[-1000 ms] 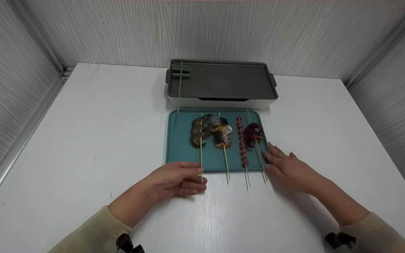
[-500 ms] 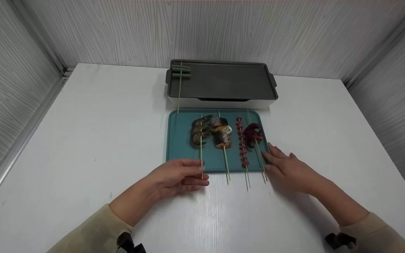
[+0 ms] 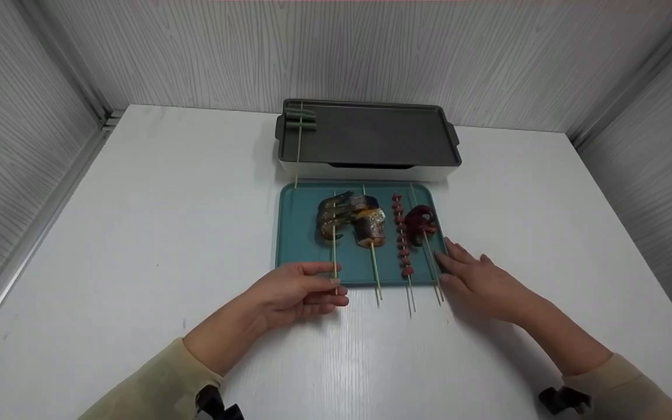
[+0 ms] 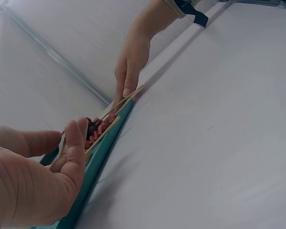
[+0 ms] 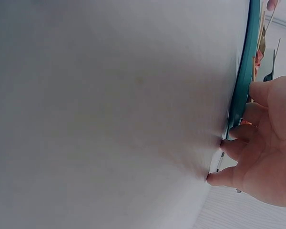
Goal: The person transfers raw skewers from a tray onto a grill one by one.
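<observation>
Two tan sleeves (image 3: 155, 382) with black straps (image 3: 210, 401) are showing closest, over a smooth white counter (image 3: 196, 221). The left grip (image 3: 292, 297), a bare hand, is pinching the thin wooden stick of a brown shrimp skewer (image 3: 329, 219) between the thumb and fingers. The shrimps are sitting above the left half of a flat teal tray (image 3: 296, 233); I cannot tell if they are touching it. The right grip (image 3: 479, 283) is holding nothing: its fingers are spreading out and touching the tray's right side, with some tips resting on the counter.

Next to the shrimps, a fat, shiny fish skewer (image 3: 369, 227) is lying in the middle. Further right, a skewer of little red chunks (image 3: 403, 248) is lying beside a curly dark red skewer (image 3: 419, 224). Their stick ends are poking out over the tray's near edge.

Just behind the tray, a black griddle with a white base (image 3: 380, 137) is standing. A skewer of short green tubes (image 3: 301, 125) is lying on its left end, its stick pointing back toward the tray. A grey, wood-striped wall (image 3: 359, 46) is rising behind everything.
</observation>
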A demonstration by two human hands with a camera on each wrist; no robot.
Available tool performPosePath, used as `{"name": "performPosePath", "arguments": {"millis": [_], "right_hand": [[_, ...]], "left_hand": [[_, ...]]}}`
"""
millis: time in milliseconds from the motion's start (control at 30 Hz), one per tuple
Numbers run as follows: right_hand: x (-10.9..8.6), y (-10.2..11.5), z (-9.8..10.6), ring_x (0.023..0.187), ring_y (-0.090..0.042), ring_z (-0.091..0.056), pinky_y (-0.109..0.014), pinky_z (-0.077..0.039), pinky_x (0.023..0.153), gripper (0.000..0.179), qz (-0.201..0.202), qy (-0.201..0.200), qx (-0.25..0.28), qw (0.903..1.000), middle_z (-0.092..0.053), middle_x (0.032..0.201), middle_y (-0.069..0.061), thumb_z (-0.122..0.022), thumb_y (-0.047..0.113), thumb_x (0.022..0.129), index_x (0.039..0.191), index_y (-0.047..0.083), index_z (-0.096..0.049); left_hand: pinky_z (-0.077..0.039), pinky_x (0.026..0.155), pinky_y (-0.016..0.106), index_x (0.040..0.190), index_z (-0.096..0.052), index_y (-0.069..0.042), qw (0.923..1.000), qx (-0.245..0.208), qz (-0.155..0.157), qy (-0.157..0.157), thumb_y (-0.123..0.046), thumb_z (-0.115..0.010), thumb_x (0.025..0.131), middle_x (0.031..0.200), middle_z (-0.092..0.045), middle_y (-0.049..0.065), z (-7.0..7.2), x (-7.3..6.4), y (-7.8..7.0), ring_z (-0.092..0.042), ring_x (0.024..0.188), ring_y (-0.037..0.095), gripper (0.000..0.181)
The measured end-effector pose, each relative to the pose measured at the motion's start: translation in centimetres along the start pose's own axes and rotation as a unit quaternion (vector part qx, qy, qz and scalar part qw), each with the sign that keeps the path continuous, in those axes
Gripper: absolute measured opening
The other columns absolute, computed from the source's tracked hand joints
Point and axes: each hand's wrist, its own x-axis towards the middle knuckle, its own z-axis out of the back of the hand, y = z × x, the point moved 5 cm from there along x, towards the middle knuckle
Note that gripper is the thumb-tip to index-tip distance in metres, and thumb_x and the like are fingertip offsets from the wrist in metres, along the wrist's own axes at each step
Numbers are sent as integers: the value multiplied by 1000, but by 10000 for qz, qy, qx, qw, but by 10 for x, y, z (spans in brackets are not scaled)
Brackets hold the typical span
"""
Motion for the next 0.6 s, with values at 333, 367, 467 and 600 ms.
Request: {"name": "performPosePath", "arguments": {"millis": [333,367,467,600], "right_hand": [[0,-1,0,157,-41,-26,-74,-20,120,63,-4,-2,-17,10000,-20,173,-20,-45,42,115,164,2,-37],[0,-1,0,157,-41,-26,-74,-20,120,63,-4,-1,-17,10000,-20,173,-20,-45,42,115,164,3,-37],[0,-1,0,158,-41,-26,-74,-20,120,62,-20,5,-14,10000,-20,173,-19,-45,41,115,164,3,-37],[-1,0,0,157,-41,-26,-74,-20,120,63,25,3,41,10000,-20,173,-20,-45,42,115,163,3,-37]], "left_hand": [[-63,83,29,153,-53,-1,10000,-23,-13,-15,-2,-68,103,124,-73,26,-1,1,-1,-79,96,22,52],[-63,83,29,153,-53,-1,10000,-16,-20,-21,-2,-68,103,123,-73,25,-1,1,-1,-79,96,22,52],[-62,83,29,154,-53,-1,10000,3,-39,-33,-2,-68,103,123,-73,25,-1,0,-2,-79,95,22,53],[-62,82,28,154,-52,-1,10000,25,-38,-51,-1,-67,103,123,-73,26,-1,0,-2,-79,94,21,54]]}}
